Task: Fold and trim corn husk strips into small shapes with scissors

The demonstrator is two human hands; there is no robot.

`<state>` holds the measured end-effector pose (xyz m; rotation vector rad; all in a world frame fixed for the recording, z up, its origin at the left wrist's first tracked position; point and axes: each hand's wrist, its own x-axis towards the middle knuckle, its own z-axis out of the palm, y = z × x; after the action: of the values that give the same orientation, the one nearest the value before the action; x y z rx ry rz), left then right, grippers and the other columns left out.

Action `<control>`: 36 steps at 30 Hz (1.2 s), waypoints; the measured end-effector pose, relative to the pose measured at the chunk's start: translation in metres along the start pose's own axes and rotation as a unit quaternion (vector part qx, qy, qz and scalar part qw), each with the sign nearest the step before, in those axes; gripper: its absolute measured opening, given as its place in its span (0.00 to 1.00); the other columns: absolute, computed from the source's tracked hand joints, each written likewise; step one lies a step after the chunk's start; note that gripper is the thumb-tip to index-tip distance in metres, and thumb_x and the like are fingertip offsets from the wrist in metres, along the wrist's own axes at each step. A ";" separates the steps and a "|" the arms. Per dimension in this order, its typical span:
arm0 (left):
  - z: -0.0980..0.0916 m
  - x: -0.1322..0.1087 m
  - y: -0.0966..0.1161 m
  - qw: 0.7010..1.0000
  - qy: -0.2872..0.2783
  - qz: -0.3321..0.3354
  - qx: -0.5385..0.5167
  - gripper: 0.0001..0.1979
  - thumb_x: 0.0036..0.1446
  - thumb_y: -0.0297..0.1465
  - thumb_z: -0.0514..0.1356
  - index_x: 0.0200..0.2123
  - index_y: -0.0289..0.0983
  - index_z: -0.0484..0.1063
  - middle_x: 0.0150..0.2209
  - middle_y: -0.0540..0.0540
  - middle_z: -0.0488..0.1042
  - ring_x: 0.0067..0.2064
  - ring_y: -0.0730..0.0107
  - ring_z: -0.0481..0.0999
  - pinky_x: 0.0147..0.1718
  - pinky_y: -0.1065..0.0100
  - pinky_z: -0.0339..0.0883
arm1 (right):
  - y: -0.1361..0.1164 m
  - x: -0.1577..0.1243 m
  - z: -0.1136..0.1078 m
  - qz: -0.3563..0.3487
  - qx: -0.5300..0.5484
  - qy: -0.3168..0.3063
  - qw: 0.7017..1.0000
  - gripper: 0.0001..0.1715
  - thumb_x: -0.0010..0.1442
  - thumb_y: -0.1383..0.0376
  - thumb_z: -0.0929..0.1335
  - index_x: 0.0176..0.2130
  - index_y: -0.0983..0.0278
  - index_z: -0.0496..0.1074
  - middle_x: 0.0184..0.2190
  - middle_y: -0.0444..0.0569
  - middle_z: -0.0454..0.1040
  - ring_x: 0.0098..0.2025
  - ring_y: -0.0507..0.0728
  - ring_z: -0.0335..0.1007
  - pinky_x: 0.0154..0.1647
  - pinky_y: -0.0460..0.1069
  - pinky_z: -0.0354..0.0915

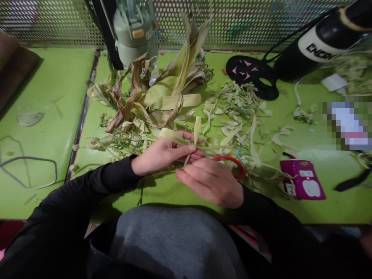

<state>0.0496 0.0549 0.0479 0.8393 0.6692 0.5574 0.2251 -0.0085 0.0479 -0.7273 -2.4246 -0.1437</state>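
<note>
Pale green corn husk strips (197, 130) cross one another between my hands, low over the table's near middle. My left hand (167, 153) pinches them where they cross, thumb on top, with a broader piece of husk rising over its knuckles. Close on the right, my right hand (213, 180) has its fingers closed at the lower end of a thin husk strip. Its fingertips are partly hidden. Just behind that hand shows a red scissors handle (240, 168); the blades cannot be seen. A pile of larger husks (162, 93), green and dried brown, lies beyond my left hand.
Husk scraps (238, 100) litter the green table (62, 91). A pale green bottle (135, 38) stands at the back, near a metal mesh panel (64, 27). To the right are a black palette-shaped object (252, 75), a black bottle (322, 42) and a purple packet (303, 180).
</note>
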 end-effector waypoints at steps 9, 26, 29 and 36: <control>-0.005 0.000 0.007 0.992 0.005 0.052 0.115 0.13 0.57 0.28 0.61 0.46 0.32 0.68 0.29 0.48 0.79 0.35 0.71 0.80 0.38 0.70 0.73 | 0.024 0.001 -0.006 0.229 -0.095 -0.014 0.969 0.17 0.70 0.59 0.60 0.36 0.66 0.70 0.30 0.53 0.75 0.35 0.61 0.70 0.39 0.56 0.61; 0.002 -0.015 0.023 0.958 -0.034 0.061 0.278 0.10 0.52 0.27 0.64 0.39 0.33 0.73 0.26 0.52 0.73 0.24 0.81 0.70 0.22 0.80 0.64 | 0.006 0.004 -0.010 0.132 0.126 -0.027 0.983 0.19 0.66 0.70 0.62 0.24 0.59 0.57 0.19 0.41 0.61 0.25 0.52 0.55 0.30 0.51 0.57; -0.002 -0.010 0.025 0.973 -0.044 0.023 0.225 0.10 0.54 0.25 0.62 0.41 0.32 0.71 0.25 0.52 0.75 0.24 0.78 0.73 0.25 0.77 0.69 | 0.014 0.004 -0.008 0.200 0.150 -0.033 0.968 0.17 0.69 0.65 0.61 0.27 0.60 0.63 0.21 0.42 0.66 0.25 0.52 0.60 0.30 0.51 0.59; -0.005 -0.004 0.023 0.985 -0.067 -0.017 0.156 0.05 0.58 0.29 0.59 0.37 0.32 0.70 0.28 0.46 0.79 0.28 0.75 0.77 0.31 0.71 0.74 | 0.029 0.004 -0.005 0.436 0.283 0.013 0.854 0.14 0.66 0.55 0.66 0.46 0.60 0.74 0.34 0.46 0.77 0.32 0.53 0.71 0.34 0.50 0.66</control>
<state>0.0391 0.0669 0.0655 1.1460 0.6550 0.3642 0.2407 0.0164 0.0527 -1.4031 -1.7255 0.8703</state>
